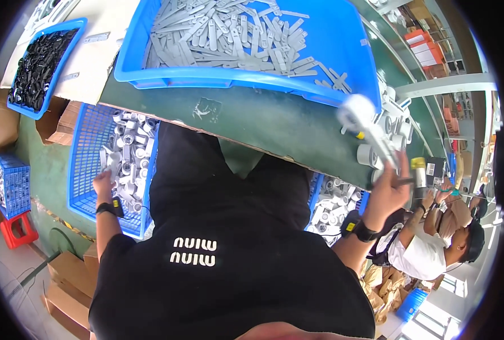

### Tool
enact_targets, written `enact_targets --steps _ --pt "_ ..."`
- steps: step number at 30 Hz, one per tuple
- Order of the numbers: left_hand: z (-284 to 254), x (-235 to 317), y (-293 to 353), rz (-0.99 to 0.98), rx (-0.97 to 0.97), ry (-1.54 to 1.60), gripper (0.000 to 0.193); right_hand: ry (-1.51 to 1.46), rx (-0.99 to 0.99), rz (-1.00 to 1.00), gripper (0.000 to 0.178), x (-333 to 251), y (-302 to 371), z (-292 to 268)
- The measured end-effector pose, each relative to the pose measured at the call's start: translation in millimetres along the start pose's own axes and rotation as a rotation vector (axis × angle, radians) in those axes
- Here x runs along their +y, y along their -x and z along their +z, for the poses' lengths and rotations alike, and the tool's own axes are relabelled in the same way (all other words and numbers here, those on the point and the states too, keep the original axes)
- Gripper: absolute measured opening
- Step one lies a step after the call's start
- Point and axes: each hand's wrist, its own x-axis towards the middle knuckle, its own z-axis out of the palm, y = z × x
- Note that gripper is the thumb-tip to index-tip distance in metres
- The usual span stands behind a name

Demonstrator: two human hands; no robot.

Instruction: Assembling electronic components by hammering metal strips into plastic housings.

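Observation:
My right hand [392, 184] is raised at the right end of the green table. Its fingers close on the handle end of a white plastic part with a round ring head [356, 113], which is blurred by motion. Other white ring-shaped parts [367, 155] lie on the table beside it. Down on the left, my left hand [103, 183] reaches over a blue mesh basket [79, 161] full of white and grey parts. Its fingers are closed around a white plastic part [111, 161] at the edge of the pile; they hide its lower end.
A large blue tub [240, 80] of flat grey strips stands on the table [263, 124]. At far left is a blue tray [50, 93] of small black parts. A second basket [365, 199] of white parts sits right of my legs. Co-workers [427, 249] work at the right.

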Motion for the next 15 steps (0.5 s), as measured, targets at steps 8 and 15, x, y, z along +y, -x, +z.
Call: enact_targets --steps 8,15 --pt "73.1 31.5 52.8 -0.276 0.012 0.257 0.052 -0.197 -0.567 0.009 0.042 13.5 46.2 85.0" --pt "20.5 328.8 137.9 0.774 0.350 0.002 0.044 -0.360 -0.739 0.356 0.040 3.1 36.9 85.0"
